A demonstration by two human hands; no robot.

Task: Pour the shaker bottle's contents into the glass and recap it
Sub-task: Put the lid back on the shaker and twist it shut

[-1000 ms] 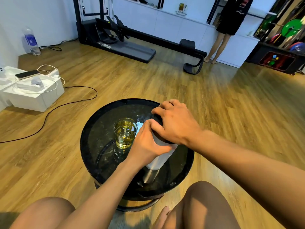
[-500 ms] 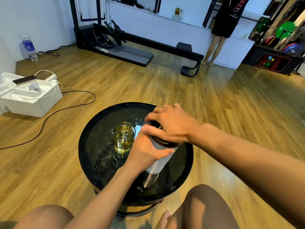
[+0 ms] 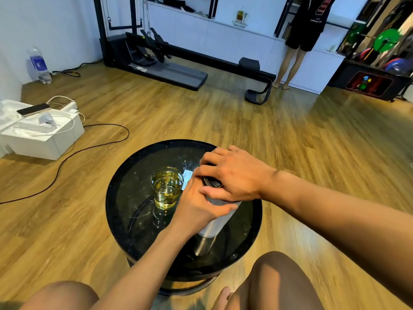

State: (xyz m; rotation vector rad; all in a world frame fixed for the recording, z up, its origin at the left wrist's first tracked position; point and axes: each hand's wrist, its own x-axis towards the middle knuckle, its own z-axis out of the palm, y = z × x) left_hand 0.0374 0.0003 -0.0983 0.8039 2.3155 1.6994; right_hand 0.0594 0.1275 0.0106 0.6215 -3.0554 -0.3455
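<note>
On the round black bench point(image 3: 125, 175), the left hand point(image 3: 196, 206) grips the white bottle point(image 3: 215, 222) while the right hand point(image 3: 234, 175) covers its black cap point(image 3: 212, 182), beside a glass point(image 3: 167, 186) of yellow liquid.

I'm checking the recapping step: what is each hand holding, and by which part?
The left hand grips the shaker bottle around its upper body. The right hand covers the dark cap on top, fingers around its rim.
</note>
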